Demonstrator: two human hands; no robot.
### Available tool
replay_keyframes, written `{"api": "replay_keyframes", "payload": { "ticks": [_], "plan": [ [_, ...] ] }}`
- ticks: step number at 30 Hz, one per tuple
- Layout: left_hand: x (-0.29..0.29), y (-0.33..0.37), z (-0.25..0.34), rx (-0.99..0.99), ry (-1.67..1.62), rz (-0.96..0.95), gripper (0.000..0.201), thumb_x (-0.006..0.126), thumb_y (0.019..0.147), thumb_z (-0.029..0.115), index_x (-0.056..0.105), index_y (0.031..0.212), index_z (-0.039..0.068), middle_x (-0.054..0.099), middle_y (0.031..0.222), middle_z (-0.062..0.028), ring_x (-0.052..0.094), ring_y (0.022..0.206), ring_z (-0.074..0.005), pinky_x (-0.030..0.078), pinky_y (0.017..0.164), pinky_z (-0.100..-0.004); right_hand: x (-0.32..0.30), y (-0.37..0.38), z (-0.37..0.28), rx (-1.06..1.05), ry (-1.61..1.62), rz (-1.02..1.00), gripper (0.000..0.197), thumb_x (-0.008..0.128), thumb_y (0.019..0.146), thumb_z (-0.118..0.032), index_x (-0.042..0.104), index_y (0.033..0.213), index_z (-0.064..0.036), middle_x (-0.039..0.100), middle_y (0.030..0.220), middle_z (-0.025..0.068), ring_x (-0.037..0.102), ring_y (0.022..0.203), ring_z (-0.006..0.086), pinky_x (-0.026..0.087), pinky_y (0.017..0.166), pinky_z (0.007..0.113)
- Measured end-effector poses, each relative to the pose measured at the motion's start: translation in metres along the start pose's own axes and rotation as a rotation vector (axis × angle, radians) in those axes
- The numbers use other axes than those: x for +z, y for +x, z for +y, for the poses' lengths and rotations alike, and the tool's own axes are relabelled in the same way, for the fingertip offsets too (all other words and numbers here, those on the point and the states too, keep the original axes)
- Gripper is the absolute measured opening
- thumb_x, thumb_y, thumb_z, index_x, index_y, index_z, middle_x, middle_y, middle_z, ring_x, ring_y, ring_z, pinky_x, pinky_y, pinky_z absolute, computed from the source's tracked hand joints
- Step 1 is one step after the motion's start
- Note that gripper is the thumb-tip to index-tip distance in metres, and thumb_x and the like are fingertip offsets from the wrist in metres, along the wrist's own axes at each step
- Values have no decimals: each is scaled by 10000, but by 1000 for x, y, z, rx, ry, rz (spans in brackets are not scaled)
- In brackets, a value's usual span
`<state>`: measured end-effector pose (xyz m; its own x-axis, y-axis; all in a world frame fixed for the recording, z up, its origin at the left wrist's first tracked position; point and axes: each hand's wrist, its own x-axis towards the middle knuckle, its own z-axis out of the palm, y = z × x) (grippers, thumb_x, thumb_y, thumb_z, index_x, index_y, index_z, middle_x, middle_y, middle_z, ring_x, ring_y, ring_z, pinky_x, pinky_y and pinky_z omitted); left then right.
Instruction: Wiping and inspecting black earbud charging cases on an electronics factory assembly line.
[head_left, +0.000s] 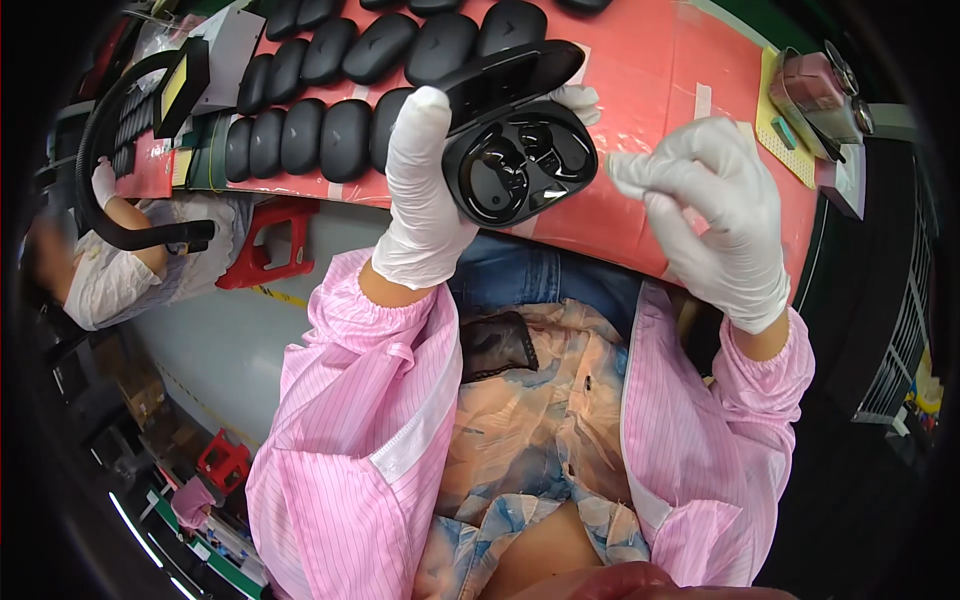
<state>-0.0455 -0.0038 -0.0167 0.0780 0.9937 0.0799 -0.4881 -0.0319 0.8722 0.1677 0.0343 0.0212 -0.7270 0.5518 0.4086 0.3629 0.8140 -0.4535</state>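
My gloved left hand (418, 190) holds a black earbud charging case (545, 200) above the table's near edge. Its thumb points up along the case's left side, and white fingertips show behind the right side. The lid (520, 82) is raised, and two glossy black earbuds (497, 178) lie in the wells. Just right of the case hovers my right hand (715, 205), also in a white glove. Its index finger stretches toward the case without touching it, the thumb is apart below, and no object shows between them.
Rows of closed black cases (345, 140) cover the left and middle of the red-topped table (660, 60). At the right stand a clear container (815, 95) and a yellow pad (785, 130). A black flexible tube (85, 170) curves at the left, near another person (120, 260) and a red stool (265, 245).
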Motion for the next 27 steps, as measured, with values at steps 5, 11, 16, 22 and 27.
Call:
{"api": "replay_keyframes", "payload": {
  "ticks": [5, 11, 16, 22, 27],
  "plan": [
    [5, -5, -7, -81, -105, -4, 885, 433, 858, 704, 492, 1322, -48, 622, 1173, -209, 646, 1004, -251, 544, 861, -336, 19, -2, -5, 11, 162, 114, 325, 645, 678, 78, 710, 948, -91, 570, 767, 31, 563, 734, 212, 448, 673, 329],
    [4, -8, -9, -107, -160, -117, 898, 460, 850, 701, 469, 1323, -63, 617, 1182, -200, 655, 989, -255, 541, 876, -350, 24, -1, 4, -54, -104, 146, 316, 635, 682, 77, 707, 936, -97, 568, 748, 23, 572, 727, 214, 458, 656, 338],
    [5, -5, -20, 84, -165, 68, 948, 398, 845, 753, 488, 1319, -63, 628, 1176, -205, 631, 1078, -289, 519, 945, -372, 27, -17, 4, 17, 180, 109, 291, 617, 710, 105, 677, 952, -46, 617, 819, 30, 581, 732, 202, 466, 666, 326],
    [10, -2, -11, 14, -40, 64, 915, 402, 849, 742, 494, 1320, -37, 628, 1170, -211, 611, 1110, -297, 513, 953, -397, 58, -14, -32, 31, 107, 362, 390, 608, 674, 166, 673, 966, -84, 611, 848, 33, 583, 756, 200, 474, 692, 326],
    [3, -4, -12, -31, -272, -64, 845, 465, 863, 679, 460, 1336, -21, 612, 1187, -221, 618, 1082, -279, 537, 905, -376, 54, -23, -7, 137, -96, 391, 386, 630, 659, 166, 705, 964, -57, 590, 828, 45, 584, 768, 189, 470, 663, 282]
  ]
}}
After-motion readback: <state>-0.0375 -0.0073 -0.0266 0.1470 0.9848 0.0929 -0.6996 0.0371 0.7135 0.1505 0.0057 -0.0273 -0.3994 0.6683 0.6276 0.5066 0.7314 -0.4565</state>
